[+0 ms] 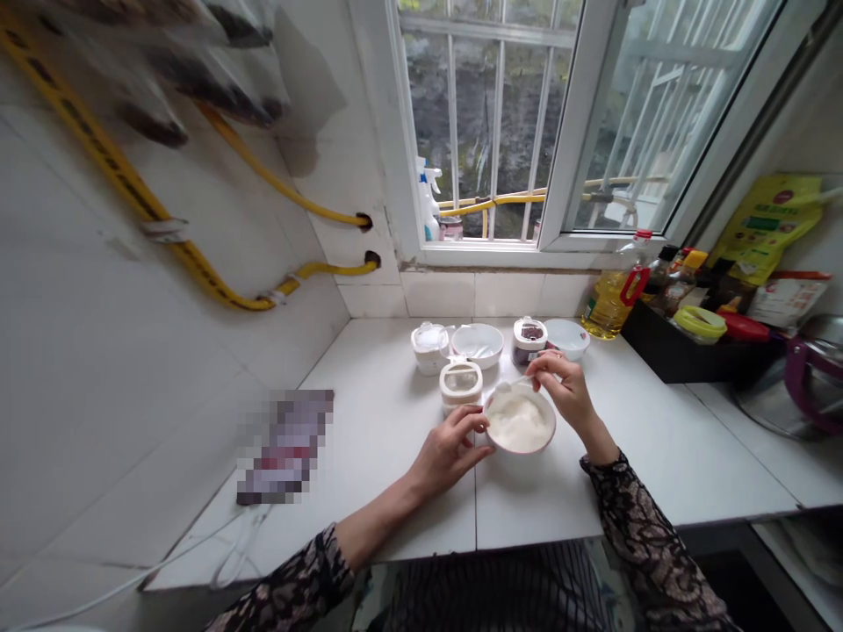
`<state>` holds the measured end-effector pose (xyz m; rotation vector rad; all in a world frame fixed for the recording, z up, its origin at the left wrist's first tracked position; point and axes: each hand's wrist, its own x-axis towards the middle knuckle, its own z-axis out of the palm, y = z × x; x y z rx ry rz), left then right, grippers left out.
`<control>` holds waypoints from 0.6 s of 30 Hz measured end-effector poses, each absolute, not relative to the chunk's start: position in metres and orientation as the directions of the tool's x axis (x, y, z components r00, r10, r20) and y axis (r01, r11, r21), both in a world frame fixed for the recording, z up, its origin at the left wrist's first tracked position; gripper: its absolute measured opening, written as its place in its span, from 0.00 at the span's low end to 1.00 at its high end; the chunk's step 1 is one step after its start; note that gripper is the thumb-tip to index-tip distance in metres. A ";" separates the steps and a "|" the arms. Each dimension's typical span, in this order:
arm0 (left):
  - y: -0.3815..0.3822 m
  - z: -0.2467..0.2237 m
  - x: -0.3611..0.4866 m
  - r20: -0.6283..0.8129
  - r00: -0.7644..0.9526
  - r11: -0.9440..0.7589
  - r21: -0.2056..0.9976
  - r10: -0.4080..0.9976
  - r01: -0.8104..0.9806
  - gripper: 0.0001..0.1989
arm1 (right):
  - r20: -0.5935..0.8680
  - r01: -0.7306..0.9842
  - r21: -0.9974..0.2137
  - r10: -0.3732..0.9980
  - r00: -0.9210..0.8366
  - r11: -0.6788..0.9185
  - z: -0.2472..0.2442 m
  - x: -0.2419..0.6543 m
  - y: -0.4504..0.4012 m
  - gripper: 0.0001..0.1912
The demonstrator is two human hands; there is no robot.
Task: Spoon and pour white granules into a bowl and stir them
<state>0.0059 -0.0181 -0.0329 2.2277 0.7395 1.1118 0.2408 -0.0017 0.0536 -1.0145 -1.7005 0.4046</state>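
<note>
A white bowl (520,448) with a pale powder (517,420) heaped in it stands on the counter in front of me. My left hand (454,446) grips it at the left rim, fingers on the edge and thumb lower down. Above the bowl's far side, my right hand (558,382) pinches the handle of a small white spoon (506,387). Just behind my left hand stands a square clear jar (461,382) with a white rim and pale contents. Farther back are a jar of white contents (430,345) and a jar of dark red contents (529,333).
Two more white bowls (478,345) stand near the wall. An oil bottle (609,298) and a dark box (672,342) of sauce bottles are at the right, beside a lidded pot (783,386). A blurred-out object (290,448) with a white cable lies left.
</note>
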 end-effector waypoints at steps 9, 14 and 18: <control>-0.019 -0.031 0.006 0.550 0.506 -0.717 0.661 0.664 0.223 0.09 | 0.430 0.500 -0.684 0.847 -0.312 0.531 0.032 0.233 0.008 0.12; -0.019 -0.031 0.006 0.548 0.506 -0.716 0.659 0.666 0.229 0.09 | 0.340 0.429 -0.812 0.918 -0.203 0.395 0.033 0.230 0.005 0.11; -0.018 -0.031 0.006 0.548 0.504 -0.716 0.658 0.667 0.232 0.09 | 0.205 0.234 -0.948 0.977 -0.061 0.214 0.036 0.235 0.005 0.09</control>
